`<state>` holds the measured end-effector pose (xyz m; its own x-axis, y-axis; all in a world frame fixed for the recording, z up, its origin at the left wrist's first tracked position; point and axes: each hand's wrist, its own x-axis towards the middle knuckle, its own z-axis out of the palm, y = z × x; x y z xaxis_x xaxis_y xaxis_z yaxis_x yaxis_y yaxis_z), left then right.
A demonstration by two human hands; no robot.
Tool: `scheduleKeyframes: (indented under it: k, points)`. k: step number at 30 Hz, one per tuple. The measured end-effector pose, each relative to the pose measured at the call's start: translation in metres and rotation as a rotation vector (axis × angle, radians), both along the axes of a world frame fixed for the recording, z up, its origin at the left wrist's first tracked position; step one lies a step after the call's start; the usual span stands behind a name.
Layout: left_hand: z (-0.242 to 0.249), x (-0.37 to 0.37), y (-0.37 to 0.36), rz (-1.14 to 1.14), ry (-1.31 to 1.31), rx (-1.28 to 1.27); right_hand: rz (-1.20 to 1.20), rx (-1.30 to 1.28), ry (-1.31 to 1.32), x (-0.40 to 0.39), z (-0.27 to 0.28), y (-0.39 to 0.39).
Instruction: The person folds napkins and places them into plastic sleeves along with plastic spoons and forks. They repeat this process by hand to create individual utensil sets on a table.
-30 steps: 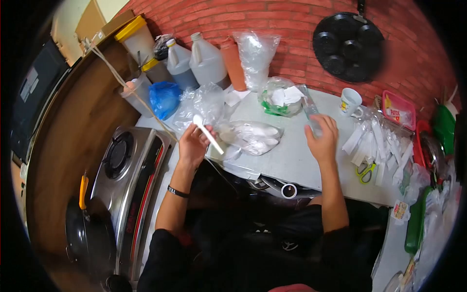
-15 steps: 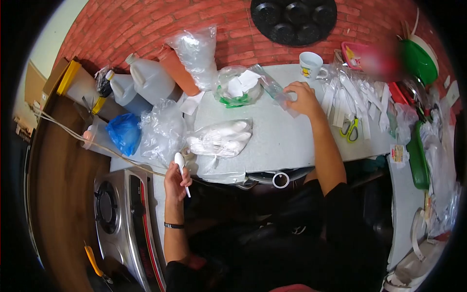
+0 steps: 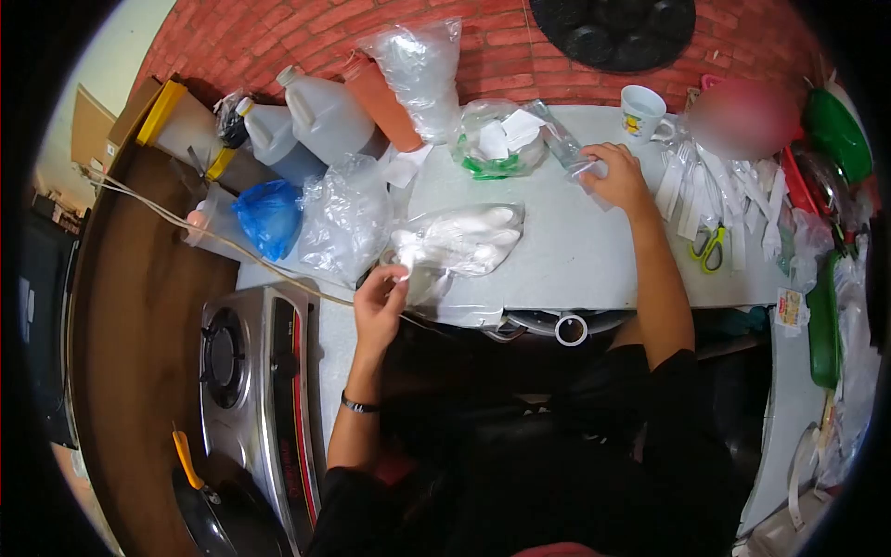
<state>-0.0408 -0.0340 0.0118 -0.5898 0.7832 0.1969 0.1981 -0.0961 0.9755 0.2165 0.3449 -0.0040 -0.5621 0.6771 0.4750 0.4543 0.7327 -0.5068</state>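
Two hands [image 3: 379,302] and two jugs [image 3: 327,116] show. There is one handled mug [image 3: 640,114], one stove [image 3: 243,381] and one pair of scissors [image 3: 709,249].

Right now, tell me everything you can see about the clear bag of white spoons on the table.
The clear bag of white spoons lies on the pale tabletop, near the front edge. Its film looks like thin plastic, shiny and wrinkled. Several spoons show through, rounded bowls towards the bag's right end. The left hand has a white spoon in its grip at the bag's left end; whether either touches the bag is unclear.
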Motion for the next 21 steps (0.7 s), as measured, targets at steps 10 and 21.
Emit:
scheduleKeyframes:
  k: [10,21]
  points:
    - [0.039,-0.013,0.112,-0.375,0.971,-0.353,0.065,-0.174,0.118,-0.004,-0.005,0.005]
    - [0.043,0.005,0.092,-0.145,0.983,-0.128,-0.086,-0.283,0.213,0.005,0.001,0.008]
